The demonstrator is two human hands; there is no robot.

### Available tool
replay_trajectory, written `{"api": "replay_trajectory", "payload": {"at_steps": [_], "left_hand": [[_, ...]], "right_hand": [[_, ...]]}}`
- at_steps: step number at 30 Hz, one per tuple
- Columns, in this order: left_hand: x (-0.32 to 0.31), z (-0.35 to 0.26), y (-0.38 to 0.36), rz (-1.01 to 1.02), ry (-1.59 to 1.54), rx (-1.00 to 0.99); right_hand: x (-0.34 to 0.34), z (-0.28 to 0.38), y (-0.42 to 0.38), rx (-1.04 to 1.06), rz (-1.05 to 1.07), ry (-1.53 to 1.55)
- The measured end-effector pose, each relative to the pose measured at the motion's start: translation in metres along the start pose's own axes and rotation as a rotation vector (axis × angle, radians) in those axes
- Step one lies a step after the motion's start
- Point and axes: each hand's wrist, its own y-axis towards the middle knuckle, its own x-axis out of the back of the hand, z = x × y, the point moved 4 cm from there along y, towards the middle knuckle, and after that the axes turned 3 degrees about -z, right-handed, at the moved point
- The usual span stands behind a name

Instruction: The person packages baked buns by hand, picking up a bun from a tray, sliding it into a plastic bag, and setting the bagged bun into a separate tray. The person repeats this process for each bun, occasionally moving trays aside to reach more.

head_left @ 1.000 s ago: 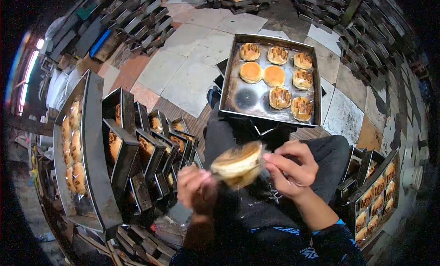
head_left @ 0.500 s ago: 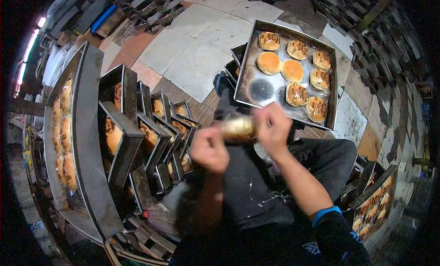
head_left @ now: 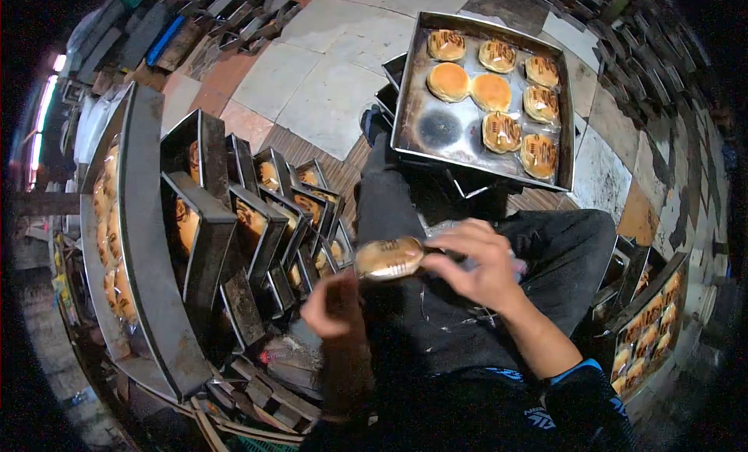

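A bread bun in clear printed wrap point(head_left: 388, 259) hangs above my lap. My right hand point(head_left: 475, 263) pinches the twisted right end of its wrap between thumb and fingers. At the bun's left end is my left hand point(head_left: 333, 304), blurred, its fingers curled near the wrap; its grip is unclear. Beyond my knees a square metal tray point(head_left: 405, 86) bears two unwrapped golden buns point(head_left: 449, 82) touching each other and several wrapped buns point(head_left: 540, 103) with dark print. A dark round patch marks the tray's near left part.
Stacked metal trays with wrapped buns point(head_left: 209, 203) fill the left side, behind a large tilted tray point(head_left: 148, 241). At the lower right stands another tray of wrapped buns point(head_left: 645, 327). Pale floor tiles point(head_left: 335, 86) lie ahead; more trays point(head_left: 257, 15) are piled at the back.
Both hands and the bun have moved down in view, with my left hand lower and further left. My right hand's fingers have spread forward over the wrap's end. The tray appears slightly higher.
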Motion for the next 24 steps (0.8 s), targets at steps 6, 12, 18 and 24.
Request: {"api": "replay_trajectory", "payload": {"at_steps": [6, 12, 18, 24], "left_hand": [[-0.047, -0.029, 0.07, 0.068, -0.168, 0.2], [-0.141, -0.028, 0.009, 0.46, -0.003, -0.224], [-0.196, 0.025, -0.05, 0.909, 0.322, -0.374], [-0.2, 0.026, -0.058, 0.958, 0.306, -0.345]], "right_hand": [[-0.031, -0.019, 0.049, -0.036, 0.302, 0.21], [0.001, -0.134, 0.092, -0.583, -0.234, 0.371], [0.045, -0.13, 0.029, -0.135, 0.15, -0.225], [0.067, -0.096, -0.067, -0.335, 0.186, -0.077]]}}
